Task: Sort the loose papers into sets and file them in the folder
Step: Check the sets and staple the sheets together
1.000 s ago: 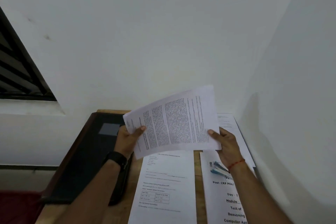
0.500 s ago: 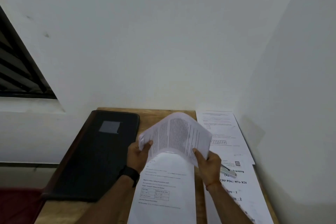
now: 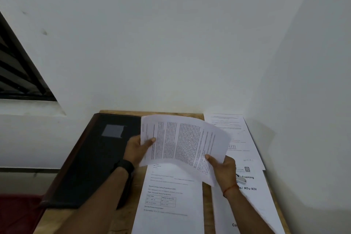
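A sheet of densely printed paper (image 3: 182, 144) is held sideways above the desk, bowed upward in the middle. My left hand (image 3: 137, 150) grips its left edge, thumb on top. My right hand (image 3: 221, 167) pinches its lower right edge. Under it lies a sheet with a small table (image 3: 167, 201). A closed black folder (image 3: 95, 161) with a grey label lies at the left of the desk. More papers lie at the right: a form sheet (image 3: 235, 135) at the back and a titled sheet (image 3: 248, 192) nearer me.
The wooden desk (image 3: 206, 205) stands in a corner, with white walls behind and on the right. A small silver stapler-like object (image 3: 241, 178) lies on the titled sheet beside my right wrist. A louvred window (image 3: 17, 74) is at the left. Something dark red (image 3: 17, 213) sits beyond the desk's left edge.
The held sheet came down from its raised position toward the desk, bent sharply, and now is spread wider between both hands, uncovering the papers at the right.
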